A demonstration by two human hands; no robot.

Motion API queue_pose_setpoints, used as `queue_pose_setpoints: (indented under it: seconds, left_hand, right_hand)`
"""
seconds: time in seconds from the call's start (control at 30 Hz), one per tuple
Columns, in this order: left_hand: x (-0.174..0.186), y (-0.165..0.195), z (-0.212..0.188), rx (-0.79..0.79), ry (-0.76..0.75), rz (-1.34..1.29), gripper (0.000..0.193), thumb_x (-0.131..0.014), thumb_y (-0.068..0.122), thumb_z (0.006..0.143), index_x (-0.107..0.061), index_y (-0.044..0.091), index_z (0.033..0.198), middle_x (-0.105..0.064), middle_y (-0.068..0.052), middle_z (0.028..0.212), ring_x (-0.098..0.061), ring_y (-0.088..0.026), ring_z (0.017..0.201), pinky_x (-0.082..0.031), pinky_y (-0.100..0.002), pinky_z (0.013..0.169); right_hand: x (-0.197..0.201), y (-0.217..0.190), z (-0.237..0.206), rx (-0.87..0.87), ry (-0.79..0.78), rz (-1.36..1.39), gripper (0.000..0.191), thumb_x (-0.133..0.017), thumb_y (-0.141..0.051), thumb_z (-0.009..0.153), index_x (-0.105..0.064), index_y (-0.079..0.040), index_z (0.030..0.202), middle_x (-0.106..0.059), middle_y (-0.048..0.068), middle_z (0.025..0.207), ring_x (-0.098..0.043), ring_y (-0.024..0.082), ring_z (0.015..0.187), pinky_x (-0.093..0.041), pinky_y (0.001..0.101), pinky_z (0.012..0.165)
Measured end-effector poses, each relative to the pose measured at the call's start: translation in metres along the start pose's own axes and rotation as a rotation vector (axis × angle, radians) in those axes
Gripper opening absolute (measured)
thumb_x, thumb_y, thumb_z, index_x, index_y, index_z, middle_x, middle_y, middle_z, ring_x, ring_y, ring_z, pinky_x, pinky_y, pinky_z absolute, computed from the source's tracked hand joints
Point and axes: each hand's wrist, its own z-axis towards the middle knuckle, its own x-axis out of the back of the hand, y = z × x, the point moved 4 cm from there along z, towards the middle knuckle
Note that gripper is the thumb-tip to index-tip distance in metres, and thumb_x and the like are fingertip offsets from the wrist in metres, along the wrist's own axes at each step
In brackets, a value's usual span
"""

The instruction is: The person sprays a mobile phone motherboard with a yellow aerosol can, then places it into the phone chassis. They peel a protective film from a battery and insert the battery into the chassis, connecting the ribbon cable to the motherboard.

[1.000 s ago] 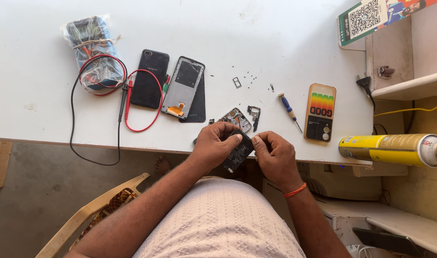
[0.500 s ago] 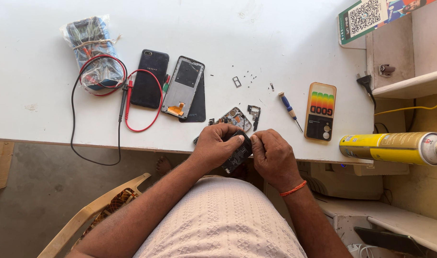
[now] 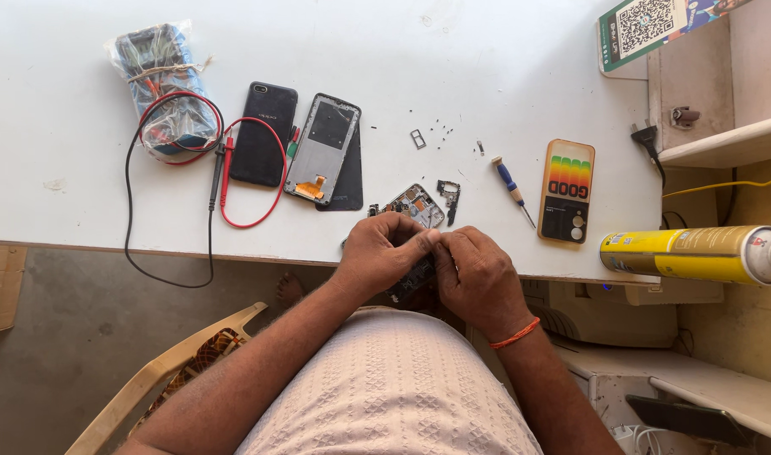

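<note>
My left hand [image 3: 384, 251] and my right hand [image 3: 480, 274] meet at the front edge of the white table [image 3: 487, 76], both closed around an opened phone body [image 3: 416, 206] with its circuit board showing. The thumbs and fingertips press together over the phone's lower part, which hangs past the table edge and is mostly hidden. A small black bracket [image 3: 449, 195] lies just beyond my right hand. A blue-handled screwdriver [image 3: 512, 188] rests to the right of it.
A black phone [image 3: 263, 133], a grey phone frame [image 3: 321, 149], a bagged multimeter [image 3: 162, 88] with red and black leads, a colourful phone case [image 3: 567, 190], loose screws [image 3: 440, 128], a yellow spray can [image 3: 689, 253] at right, a plastic chair [image 3: 162, 379] below.
Both hands have shifted slightly and closed tighter together over the phone body; the rest of the table is unchanged.
</note>
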Motion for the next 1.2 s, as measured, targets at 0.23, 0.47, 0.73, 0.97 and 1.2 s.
queue_pose_setpoints:
  seconds: [0.23,0.47,0.73,0.97,1.2]
  left_hand:
    - [-0.004,-0.012,0.003,0.033,-0.006,-0.245,0.027,-0.074,0.030,0.094,-0.076,0.004,0.090,-0.072,-0.004,0.072,-0.063,-0.006,0.062,-0.052,-0.020,0.053]
    - [-0.007,-0.015,0.003,0.202,-0.139,-0.667,0.024,-0.073,0.027,0.096,-0.075,0.003,0.091,-0.074,-0.007,0.078,-0.069,-0.008,0.066,-0.057,-0.023,0.057]
    - [-0.005,-0.010,0.002,0.289,-0.195,-0.705,0.026,-0.068,0.028,0.099,-0.073,0.002,0.096,-0.074,-0.010,0.079,-0.074,-0.012,0.067,-0.062,-0.025,0.056]
    - [-0.004,-0.008,0.001,0.264,-0.210,-0.725,0.026,-0.067,0.026,0.099,-0.072,0.000,0.099,-0.075,-0.012,0.079,-0.075,-0.014,0.068,-0.063,-0.026,0.057]
    - [-0.003,-0.007,0.002,0.267,-0.210,-0.747,0.026,-0.068,0.025,0.098,-0.072,-0.001,0.099,-0.075,-0.013,0.079,-0.076,-0.015,0.069,-0.064,-0.027,0.057]
  right_hand:
    - [-0.009,0.007,-0.006,-0.175,-0.017,0.129,0.014,-0.065,-0.012,0.100,-0.066,-0.001,0.092,-0.069,0.012,0.084,-0.068,0.022,0.068,-0.056,0.0347,0.059]
    - [-0.008,0.022,-0.009,-0.364,-0.038,0.297,0.021,-0.065,-0.019,0.102,-0.072,-0.001,0.093,-0.070,0.006,0.074,-0.064,0.012,0.060,-0.052,0.0290,0.052]
    - [-0.009,0.042,-0.014,-0.562,-0.092,0.476,0.025,-0.066,-0.026,0.100,-0.075,-0.002,0.096,-0.068,0.001,0.063,-0.058,0.004,0.050,-0.046,0.0199,0.042]
    - [-0.009,0.044,-0.013,-0.571,-0.098,0.497,0.026,-0.067,-0.026,0.099,-0.075,-0.002,0.096,-0.068,0.001,0.064,-0.059,0.004,0.051,-0.047,0.0193,0.042]
    - [-0.009,0.045,-0.013,-0.582,-0.101,0.499,0.026,-0.066,-0.027,0.100,-0.075,-0.002,0.097,-0.068,0.001,0.065,-0.060,0.004,0.051,-0.048,0.0193,0.043]
